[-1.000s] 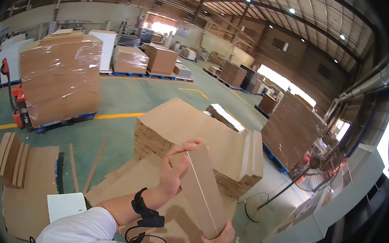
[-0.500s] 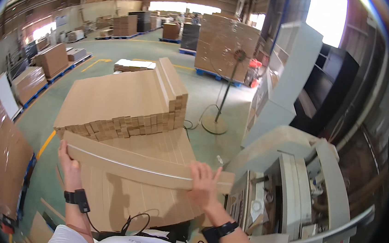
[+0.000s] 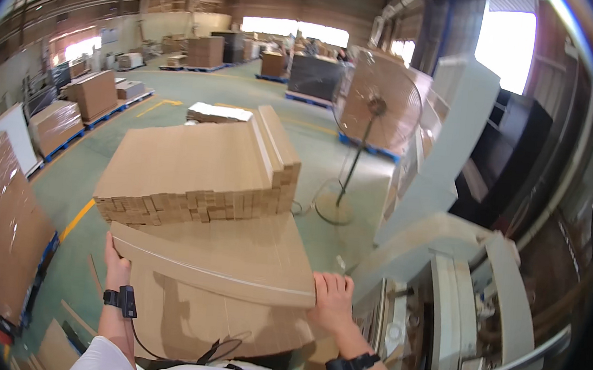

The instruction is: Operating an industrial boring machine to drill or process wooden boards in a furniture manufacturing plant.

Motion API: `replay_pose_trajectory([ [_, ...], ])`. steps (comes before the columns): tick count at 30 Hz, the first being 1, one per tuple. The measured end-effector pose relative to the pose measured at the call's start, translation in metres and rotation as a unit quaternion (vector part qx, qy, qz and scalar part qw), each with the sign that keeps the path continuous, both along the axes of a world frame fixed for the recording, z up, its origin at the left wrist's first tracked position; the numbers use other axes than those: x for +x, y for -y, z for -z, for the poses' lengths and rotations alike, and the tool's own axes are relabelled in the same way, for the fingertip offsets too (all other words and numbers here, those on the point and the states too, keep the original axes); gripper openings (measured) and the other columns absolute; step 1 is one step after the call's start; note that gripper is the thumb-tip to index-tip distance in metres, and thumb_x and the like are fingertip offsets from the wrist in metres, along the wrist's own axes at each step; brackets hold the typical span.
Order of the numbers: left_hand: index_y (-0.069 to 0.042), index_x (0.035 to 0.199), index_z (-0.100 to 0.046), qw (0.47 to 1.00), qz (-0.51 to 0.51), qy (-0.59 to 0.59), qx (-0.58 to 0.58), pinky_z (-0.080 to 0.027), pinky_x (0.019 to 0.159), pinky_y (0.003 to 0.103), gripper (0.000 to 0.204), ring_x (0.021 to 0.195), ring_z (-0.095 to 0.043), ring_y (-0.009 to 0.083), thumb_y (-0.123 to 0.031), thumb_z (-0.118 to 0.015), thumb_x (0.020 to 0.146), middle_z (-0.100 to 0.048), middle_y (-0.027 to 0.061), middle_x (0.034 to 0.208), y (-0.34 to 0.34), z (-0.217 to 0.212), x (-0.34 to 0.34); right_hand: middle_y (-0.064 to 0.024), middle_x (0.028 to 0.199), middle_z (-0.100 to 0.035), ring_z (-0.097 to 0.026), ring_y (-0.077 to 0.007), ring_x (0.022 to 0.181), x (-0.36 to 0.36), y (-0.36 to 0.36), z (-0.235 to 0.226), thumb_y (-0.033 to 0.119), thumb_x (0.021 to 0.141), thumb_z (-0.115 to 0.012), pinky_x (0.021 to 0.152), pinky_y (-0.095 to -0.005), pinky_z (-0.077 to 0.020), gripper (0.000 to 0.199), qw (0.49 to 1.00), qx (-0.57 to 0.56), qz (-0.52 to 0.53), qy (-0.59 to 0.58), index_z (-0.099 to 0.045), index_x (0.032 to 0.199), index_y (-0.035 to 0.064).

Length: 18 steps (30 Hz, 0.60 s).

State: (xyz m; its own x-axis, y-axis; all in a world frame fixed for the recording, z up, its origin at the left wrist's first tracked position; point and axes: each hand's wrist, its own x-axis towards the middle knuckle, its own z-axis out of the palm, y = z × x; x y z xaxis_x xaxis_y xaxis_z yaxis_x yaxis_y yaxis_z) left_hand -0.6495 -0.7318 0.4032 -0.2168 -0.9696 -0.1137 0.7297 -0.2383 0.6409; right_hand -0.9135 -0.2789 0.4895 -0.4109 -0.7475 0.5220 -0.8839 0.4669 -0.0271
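A long tan board strip (image 3: 204,267) with a pale line along it is held crosswise in front of me by both hands. My left hand (image 3: 117,264) is closed around its left end. My right hand (image 3: 333,301) grips the right end, fingers curled over the edge. Below the strip lies a wide tan board surface (image 3: 227,330) with faint lines, carrying the shadow of something above. On its far part stands a large stack of similar tan strips (image 3: 186,158), with some raised pieces along the right side.
A pale machine (image 3: 452,297) with a curved guard stands close on my right. Beyond the stack is a pedestal fan (image 3: 376,107). A plastic-wrapped tan load (image 3: 7,223) sits at left on a pallet. White shelving units (image 3: 449,135) rise at the right.
My right hand has shifted from partway along the strip to its right end. The left hand stays on the left end. The view has tilted up slightly.
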Motion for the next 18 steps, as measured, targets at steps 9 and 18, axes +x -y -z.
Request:
replay_pose_trajectory([
  [9, -0.003, 0.106, -0.049, 0.930, 0.345, 0.015, 0.129, -0.051, 0.078, 0.033, 0.027, 0.091, -0.058, 0.0208, -0.006, -0.057, 0.081, -0.057, 0.0096, 0.102, -0.178, 0.032, -0.096, -0.0135, 0.109, -0.050, -0.046, -0.0294, 0.102, 0.061, 0.082, 0.050, 0.047, 0.059, -0.072, 0.087, -0.0423, -0.0322, 0.075, 0.989, 0.092, 0.052, 0.101, -0.046, 0.114, 0.0040],
  [18, -0.003, 0.101, -0.051, 0.919, 0.352, 0.120, 0.127, -0.052, 0.071, 0.031, 0.025, 0.090, -0.058, 0.0192, -0.003, -0.060, 0.077, -0.059, 0.0060, 0.094, -0.176, 0.069, -0.071, -0.0124, 0.076, -0.062, -0.060, -0.0237, 0.074, 0.060, 0.079, 0.103, 0.054, 0.081, -0.048, 0.067, -0.0338, -0.0452, 0.054, 0.802, 0.207, 0.022, 0.560, -0.060, 0.092, 0.0026],
])
